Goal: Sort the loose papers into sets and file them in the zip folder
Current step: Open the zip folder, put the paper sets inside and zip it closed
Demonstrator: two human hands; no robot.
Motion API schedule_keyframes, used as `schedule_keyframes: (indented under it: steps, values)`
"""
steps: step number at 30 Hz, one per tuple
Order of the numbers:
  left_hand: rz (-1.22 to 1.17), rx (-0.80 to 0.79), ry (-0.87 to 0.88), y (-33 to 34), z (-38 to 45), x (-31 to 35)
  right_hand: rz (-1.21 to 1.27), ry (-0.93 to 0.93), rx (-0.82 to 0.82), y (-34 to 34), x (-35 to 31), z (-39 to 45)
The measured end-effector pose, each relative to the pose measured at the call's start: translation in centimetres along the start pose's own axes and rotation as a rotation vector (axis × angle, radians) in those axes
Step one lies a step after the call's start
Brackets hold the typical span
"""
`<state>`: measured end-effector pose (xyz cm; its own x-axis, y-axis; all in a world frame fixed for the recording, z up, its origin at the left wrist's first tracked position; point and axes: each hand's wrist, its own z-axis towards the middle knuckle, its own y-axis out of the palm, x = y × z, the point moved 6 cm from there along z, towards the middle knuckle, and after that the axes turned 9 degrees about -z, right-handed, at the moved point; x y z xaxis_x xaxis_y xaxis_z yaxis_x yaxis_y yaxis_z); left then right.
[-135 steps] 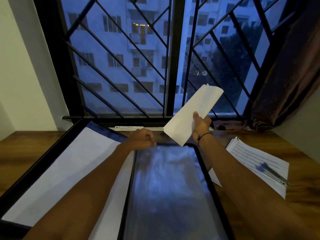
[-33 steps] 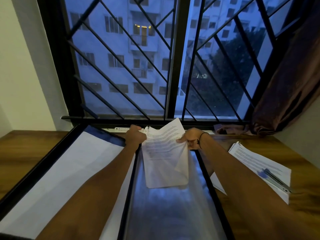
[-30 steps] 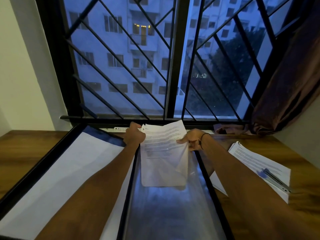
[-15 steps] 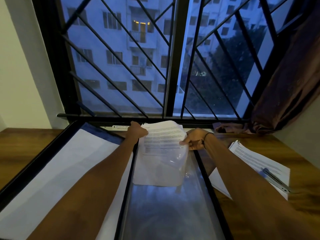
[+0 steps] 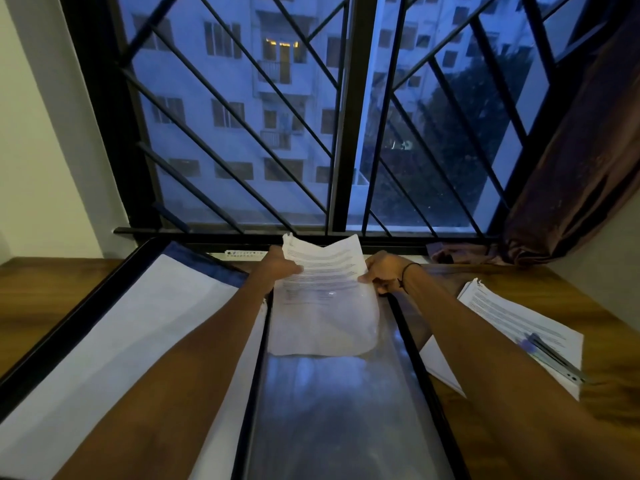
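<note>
Hands: my left hand [image 5: 281,270] and right hand [image 5: 382,273] each pinched the paper set [image 5: 323,271].
Risk: sheets could snag and crumple at the sleeve [image 5: 332,403] mouth.

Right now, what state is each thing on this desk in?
Zip folder: lying open on the desk.
Set of papers: partway into the clear sleeve, top sticking out.
Left hand: gripping the papers' top left edge.
Right hand: pinching their right edge.
Paper stack: flat on the desk, unfiled.
Pen: lying on that stack.
Curtain: drawn aside.
</note>
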<state>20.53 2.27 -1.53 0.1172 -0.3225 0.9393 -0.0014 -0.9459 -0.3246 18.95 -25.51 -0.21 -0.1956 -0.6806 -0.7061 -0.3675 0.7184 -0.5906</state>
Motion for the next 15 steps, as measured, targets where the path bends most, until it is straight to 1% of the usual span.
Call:
schedule_keyframes:
  steps: [1,4,6,7,10,11,13,15]
  values:
    - [0.000,0.002,0.003,-0.1,0.3,-0.1,0.015,0.013,-0.035,0.0,0.1,-0.2]
    - [-0.067,0.143,0.075,-0.7,-0.6,1.0,0.044,0.049,-0.148,-0.1,0.6,-0.6]
    - [-0.084,0.182,0.103,-0.6,-0.7,1.0,0.079,0.072,-0.148,-0.2,0.7,-0.6]
    - [-0.087,0.162,0.108,-0.3,-0.5,0.8,0.104,0.078,-0.126,-0.2,0.6,-0.7]
    - [-0.052,0.005,0.093,0.8,0.3,0.0,0.176,0.041,-0.045,0.0,0.0,-1.0]
    - [-0.019,-0.043,0.077,1.1,-0.6,0.6,0.192,0.014,-0.001,-0.1,-0.1,-1.1]
    - [0.039,-0.074,0.039,1.3,-0.8,1.1,0.171,-0.047,0.129,-0.5,-0.3,-0.9]
    - [0.058,-0.033,0.007,1.2,-0.5,1.3,0.156,-0.095,0.200,-0.6,-0.6,-0.7]
